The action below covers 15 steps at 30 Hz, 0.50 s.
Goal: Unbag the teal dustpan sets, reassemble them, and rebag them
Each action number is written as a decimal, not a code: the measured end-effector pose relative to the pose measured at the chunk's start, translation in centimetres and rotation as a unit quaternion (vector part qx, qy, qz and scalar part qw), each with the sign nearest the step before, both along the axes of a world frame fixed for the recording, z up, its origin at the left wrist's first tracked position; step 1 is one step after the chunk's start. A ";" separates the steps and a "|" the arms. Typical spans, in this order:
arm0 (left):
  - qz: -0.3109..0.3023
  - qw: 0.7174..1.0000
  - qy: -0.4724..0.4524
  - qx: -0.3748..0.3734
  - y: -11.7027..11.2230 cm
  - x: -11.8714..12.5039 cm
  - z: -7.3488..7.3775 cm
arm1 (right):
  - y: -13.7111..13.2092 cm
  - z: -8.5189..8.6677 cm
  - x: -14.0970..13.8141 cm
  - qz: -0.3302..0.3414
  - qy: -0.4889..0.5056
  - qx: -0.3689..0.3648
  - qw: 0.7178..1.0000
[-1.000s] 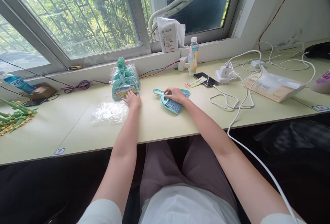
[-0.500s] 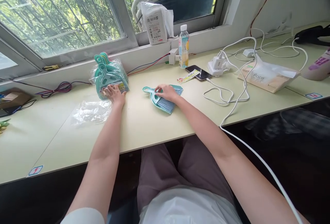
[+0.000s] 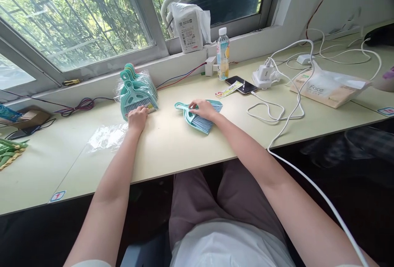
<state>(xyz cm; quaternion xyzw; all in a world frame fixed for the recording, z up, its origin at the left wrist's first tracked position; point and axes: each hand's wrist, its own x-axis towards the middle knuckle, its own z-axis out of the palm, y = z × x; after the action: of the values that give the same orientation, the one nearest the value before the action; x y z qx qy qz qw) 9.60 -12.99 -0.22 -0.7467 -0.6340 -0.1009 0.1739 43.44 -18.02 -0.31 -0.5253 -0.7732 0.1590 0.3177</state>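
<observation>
A stack of teal dustpan and brush sets (image 3: 135,90) in clear plastic wrap stands at the back left of the table. My left hand (image 3: 138,118) has its fingers curled at the lower front edge of the foremost wrapped set; the fingertips are partly hidden. In the middle of the table lies one unwrapped teal dustpan (image 3: 188,118), a matching brush with blue-grey bristles (image 3: 203,124) resting in it. From above, my right hand (image 3: 202,109) grips the brush near the base of its handle, fingers bent. Crumpled clear plastic (image 3: 106,138) lies left of my left forearm.
Behind and right stand a drink bottle (image 3: 223,55), a phone (image 3: 243,85) and a white charger block (image 3: 263,76). A white cable (image 3: 286,127) loops over the table edge. Further right is a pouch marked "Face" (image 3: 329,88). A tissue pack (image 3: 189,31) sits on the sill.
My left hand has gone from spread fingers against the stack's front to curled fingers at its lower edge. My right hand stays on the brush. The view has turned slightly left.
</observation>
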 end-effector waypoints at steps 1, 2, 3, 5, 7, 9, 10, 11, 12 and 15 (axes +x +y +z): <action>0.004 1.000 -0.011 0.008 -0.1 -0.1 0.1 | 0.0 0.0 0.0 -0.001 -0.001 0.000 1.000; 0.012 0.999 -0.028 0.015 -0.1 -0.2 0.2 | 0.0 -0.1 0.0 -0.002 -0.002 0.001 1.000; 0.021 0.998 -0.048 0.021 -0.1 -0.2 0.4 | 0.1 -0.1 0.0 -0.002 -0.003 0.002 1.000; 0.036 0.995 -0.088 0.030 0.0 -0.3 0.8 | 0.1 -0.2 0.0 -0.003 -0.004 0.003 1.000; 0.044 0.991 -0.122 0.027 0.3 -0.5 1.2 | 0.2 -0.2 0.0 -0.002 -0.005 0.006 1.000; 0.049 0.988 -0.143 0.009 0.6 -0.7 1.5 | 0.1 -0.2 0.0 0.000 -0.006 0.008 1.000; 0.052 0.988 -0.147 -0.001 0.8 -0.7 1.6 | 0.1 -0.1 0.0 0.001 -0.006 0.008 1.000; 0.056 0.988 -0.146 -0.009 1.0 -0.7 1.6 | 0.0 -0.1 0.0 0.002 -0.007 0.007 1.000; 0.060 0.988 -0.141 -0.010 1.1 -0.7 1.5 | 0.0 -0.1 0.0 0.002 -0.009 0.007 1.000; 0.066 0.989 -0.128 0.018 1.4 -0.4 1.1 | -0.1 0.0 0.0 -0.002 -0.011 0.005 1.000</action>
<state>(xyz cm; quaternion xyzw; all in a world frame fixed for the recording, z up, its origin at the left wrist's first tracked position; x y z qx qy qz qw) 9.15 -11.62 0.84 -0.6812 -0.6968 -0.1951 0.1113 43.40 -18.08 -0.29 -0.5266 -0.7766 0.1484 0.3123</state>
